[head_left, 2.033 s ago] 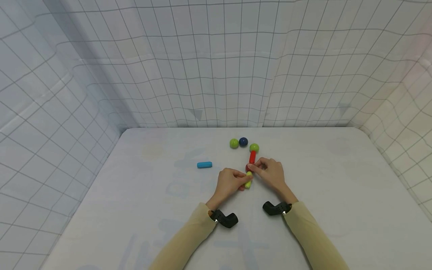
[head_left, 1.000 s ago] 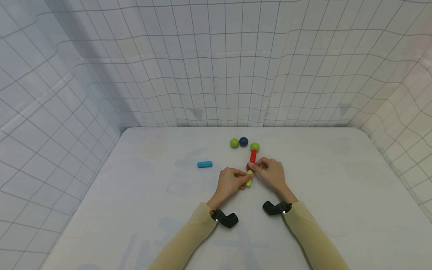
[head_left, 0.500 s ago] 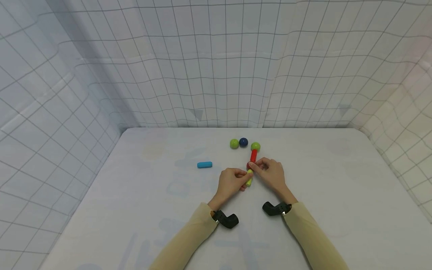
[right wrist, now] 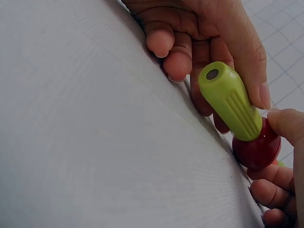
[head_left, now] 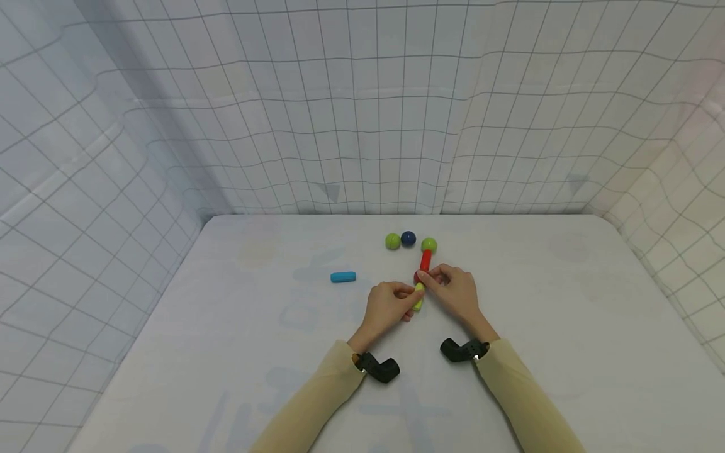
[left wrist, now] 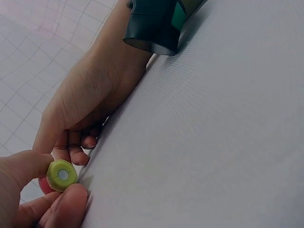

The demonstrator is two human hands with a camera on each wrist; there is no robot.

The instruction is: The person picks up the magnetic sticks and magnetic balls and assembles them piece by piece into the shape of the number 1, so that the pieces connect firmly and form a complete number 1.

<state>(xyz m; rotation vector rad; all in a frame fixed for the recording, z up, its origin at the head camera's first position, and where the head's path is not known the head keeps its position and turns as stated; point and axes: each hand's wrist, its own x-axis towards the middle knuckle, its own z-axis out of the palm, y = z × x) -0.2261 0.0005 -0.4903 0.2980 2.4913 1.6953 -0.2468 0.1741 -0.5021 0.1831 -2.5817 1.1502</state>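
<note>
My left hand (head_left: pixel 387 307) pinches a yellow-green ridged rod (right wrist: pixel 230 102) between thumb and fingers; a small grey disc shows in its end face. The rod's far end meets a dark red ball (right wrist: pixel 256 149), which my right hand (head_left: pixel 455 292) grips with thumb and fingers. Beyond the ball, a red rod (head_left: pixel 425 260) runs away from me to a green ball (head_left: pixel 429 245), all in one line. The left wrist view shows the yellow-green rod end-on, with the red ball mostly hidden behind it.
A second green ball (head_left: pixel 393 241) and a dark blue ball (head_left: pixel 408 238) lie side by side at the back. To the left is a blue rod (head_left: pixel 343 277). Grid-patterned white curtains (head_left: pixel 362 126) enclose the white table (head_left: pixel 538 377) at the back and sides.
The line of rods and balls has shifted slightly away from me and to the right. Both hands keep their holds and have barely moved.
</note>
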